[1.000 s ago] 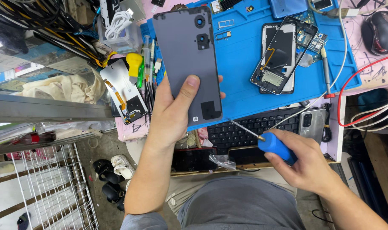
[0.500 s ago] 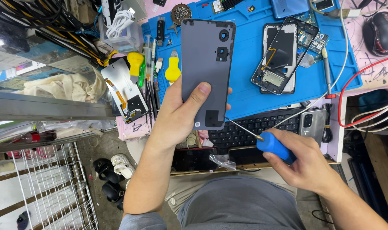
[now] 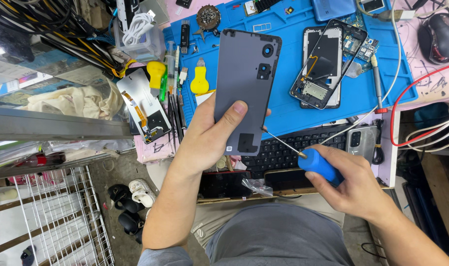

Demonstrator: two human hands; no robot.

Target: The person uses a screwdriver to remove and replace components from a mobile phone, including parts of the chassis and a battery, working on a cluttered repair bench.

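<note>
grey phone back cover (image 3: 244,86) clamped in left hand (image 3: 212,135) grip; right hand (image 3: 350,182) grip closed round blue screwdriver (image 3: 319,165).

Mouse (image 3: 440,29) cut off at edge

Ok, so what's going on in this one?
A person at a cluttered repair bench holds a grey phone back cover up in the left hand, thumb across its face. The right hand grips a blue-handled screwdriver, its thin metal tip at the cover's lower right edge. Behind them on the blue work mat lies an opened phone frame with exposed circuit parts. A black keyboard sits under the hands.
</note>
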